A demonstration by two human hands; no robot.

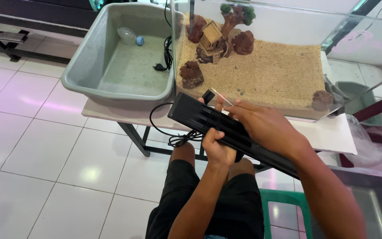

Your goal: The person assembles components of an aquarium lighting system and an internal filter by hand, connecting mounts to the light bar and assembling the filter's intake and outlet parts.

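A long black light bar (191, 113) with a slotted top lies slanted across my lap, its black cord (173, 140) looping below. My left hand (218, 149) grips the bar's near edge around its middle. My right hand (261, 125) rests on top of the bar, fingers at a small clear bracket (220, 96) fixed to the bar's far edge. Just beyond stands a glass aquarium (332, 110) with a sand floor, dark red rocks (192, 74), a small wooden house (211, 39) and a miniature tree (235, 15).
A grey plastic tub (89, 66) holding a clear bottle (128, 35) and a black cable sits left of the aquarium on a white tabletop (332, 135) with a black metal frame. White tiled floor lies to the left; a green stool (284, 201) is under me.
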